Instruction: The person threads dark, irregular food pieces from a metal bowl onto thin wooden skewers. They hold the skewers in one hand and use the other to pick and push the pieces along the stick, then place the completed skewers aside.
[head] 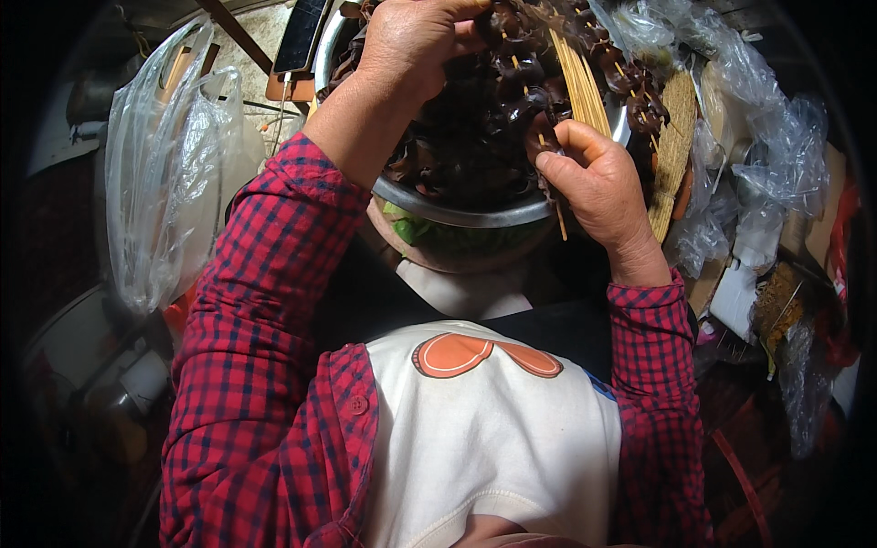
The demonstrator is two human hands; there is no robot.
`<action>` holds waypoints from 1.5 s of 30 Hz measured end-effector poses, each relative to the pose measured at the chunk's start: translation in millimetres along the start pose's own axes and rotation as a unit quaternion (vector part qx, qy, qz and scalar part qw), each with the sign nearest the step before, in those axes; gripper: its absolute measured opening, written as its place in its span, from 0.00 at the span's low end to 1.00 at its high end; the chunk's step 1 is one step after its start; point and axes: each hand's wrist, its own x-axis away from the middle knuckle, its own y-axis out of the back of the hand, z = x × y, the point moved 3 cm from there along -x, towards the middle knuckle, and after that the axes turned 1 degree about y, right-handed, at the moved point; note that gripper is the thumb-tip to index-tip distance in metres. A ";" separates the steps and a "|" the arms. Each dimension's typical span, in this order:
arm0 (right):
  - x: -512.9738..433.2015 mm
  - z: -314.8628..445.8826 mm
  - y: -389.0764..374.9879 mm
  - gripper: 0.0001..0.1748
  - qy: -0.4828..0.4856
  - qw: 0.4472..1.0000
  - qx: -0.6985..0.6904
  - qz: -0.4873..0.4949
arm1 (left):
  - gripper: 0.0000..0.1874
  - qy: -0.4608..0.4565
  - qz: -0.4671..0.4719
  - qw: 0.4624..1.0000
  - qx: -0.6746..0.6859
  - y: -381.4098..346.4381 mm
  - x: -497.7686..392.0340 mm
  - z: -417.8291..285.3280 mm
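Note:
Before me stands a metal basin [473,216] heaped with dark wood ear mushrooms [466,171]. A thin bamboo skewer [563,226] threaded with wood ear pieces slants over it. My right hand [596,181] pinches the skewer near its lower end, thumb and fingers around a mushroom piece; the bare tip sticks out below. At the top edge of the view, my left hand [414,51] has its fingertips on a wood ear piece at the skewer's far end; part of this grip is hidden. A bundle of bare bamboo skewers [579,82] rests across the basin's right side.
More loaded skewers [634,89] lie at the basin's right rim, beside a rough tan slab [671,151]. Clear plastic bags [774,151] crowd the right; another plastic bag [171,178] hangs at left. A phone [301,34] with a cable lies upper left. Below the basin, a bowl holds green leaves [411,226].

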 end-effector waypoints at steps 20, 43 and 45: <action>1.2 0.5 1.7 0.08 0.013 1.000 0.018 -0.002 | 0.09 -0.164 -0.022 0.953 -0.253 -5.9 8.6 -11.7; 2.4 1.1 2.9 0.10 -0.016 1.000 -0.015 0.002 | 0.07 -0.223 0.028 0.939 -0.260 -11.8 9.7 -1.4; 2.2 -0.1 2.9 0.10 -0.008 1.000 -0.014 0.000 | 0.08 -0.192 0.030 0.952 -0.237 -10.8 8.8 -2.8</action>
